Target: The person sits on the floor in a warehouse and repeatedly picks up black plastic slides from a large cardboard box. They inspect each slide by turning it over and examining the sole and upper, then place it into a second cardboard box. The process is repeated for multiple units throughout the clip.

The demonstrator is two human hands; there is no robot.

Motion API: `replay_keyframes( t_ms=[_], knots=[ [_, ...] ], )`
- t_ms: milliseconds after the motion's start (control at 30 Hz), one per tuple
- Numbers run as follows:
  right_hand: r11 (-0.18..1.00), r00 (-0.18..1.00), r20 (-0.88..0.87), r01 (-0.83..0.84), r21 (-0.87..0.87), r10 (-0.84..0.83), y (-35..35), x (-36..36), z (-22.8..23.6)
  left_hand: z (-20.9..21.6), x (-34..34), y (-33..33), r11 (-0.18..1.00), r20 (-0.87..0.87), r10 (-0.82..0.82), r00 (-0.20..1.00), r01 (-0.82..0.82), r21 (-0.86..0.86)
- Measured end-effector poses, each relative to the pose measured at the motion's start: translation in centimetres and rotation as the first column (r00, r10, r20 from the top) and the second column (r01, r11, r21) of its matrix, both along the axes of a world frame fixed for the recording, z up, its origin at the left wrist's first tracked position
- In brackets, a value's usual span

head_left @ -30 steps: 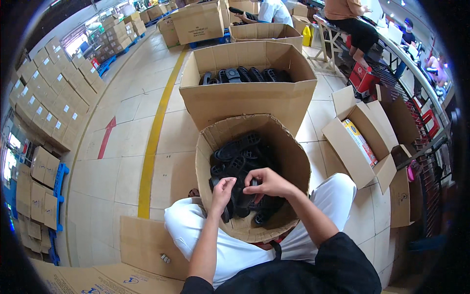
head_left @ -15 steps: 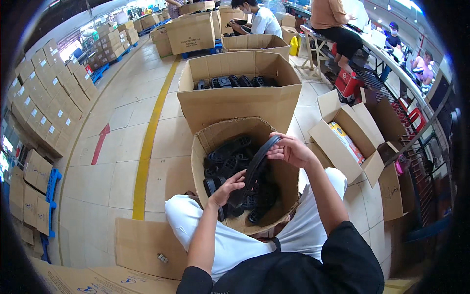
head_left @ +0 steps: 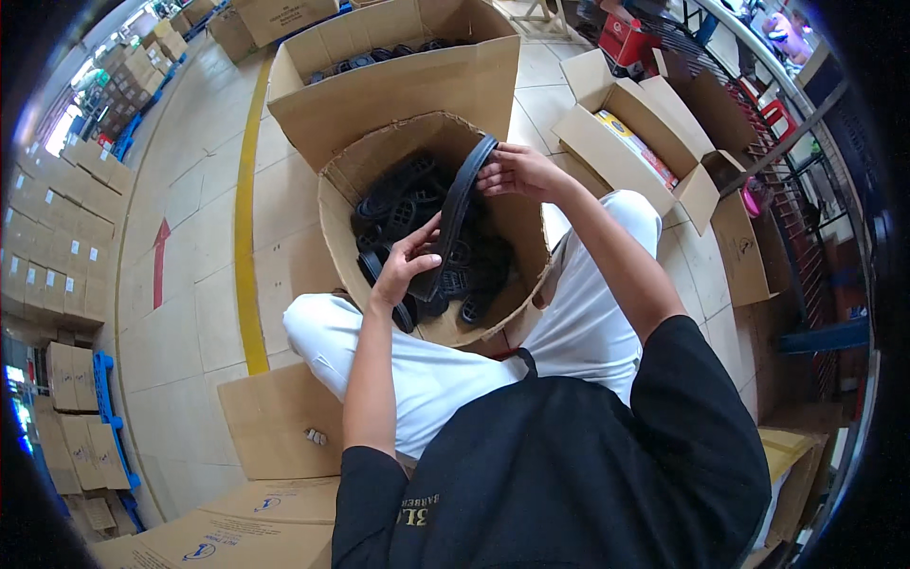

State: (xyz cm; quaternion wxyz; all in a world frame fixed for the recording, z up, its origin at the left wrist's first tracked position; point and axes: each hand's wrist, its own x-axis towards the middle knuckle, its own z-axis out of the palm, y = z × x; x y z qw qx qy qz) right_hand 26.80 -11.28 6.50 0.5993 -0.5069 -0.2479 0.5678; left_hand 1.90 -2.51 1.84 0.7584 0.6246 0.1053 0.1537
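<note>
— What do I have in my hands right now?

— My right hand pinches the top end of a long black rubber strap, and my left hand clasps its lower end — both grips closed on it. The strap hangs upright over the open cardboard box between my knees.

— And what's in the box?

— A heap of black perforated rubber pieces, dark and tangled; I can't tell them apart one by one.

— What's around me?

— A larger cardboard box stands just behind, touching the first one, with more black parts along its far wall. To my right, a smaller open carton holds colourful flat packs. A yellow floor line runs on my left.
</note>
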Motion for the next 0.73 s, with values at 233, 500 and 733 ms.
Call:
replay_keyframes(
  t_ms=[233, 500, 733],
  knots=[
    [0.998, 0.997, -0.025, 0.067, 0.009, -0.067, 0.4, 0.7, -2.1, 1.1, 0.8, -0.6, 0.997, 0.013, -0.078, 0.997, 0.078, 0.017],
    [0.99, 0.978, -0.187, 0.07, -0.122, -0.092, 1.3, 2.6, -9.9, 0.7, 0.9, -0.9, 0.99, 0.055, -0.032, 0.998, 0.024, 0.136],
    [0.953, 0.964, -0.253, 0.001, -0.303, -0.081, 2.5, 1.4, -14.0, 4.4, 2.5, 0.1, 0.968, -0.117, -0.174, 0.978, 0.191, 0.16]
  ],
)
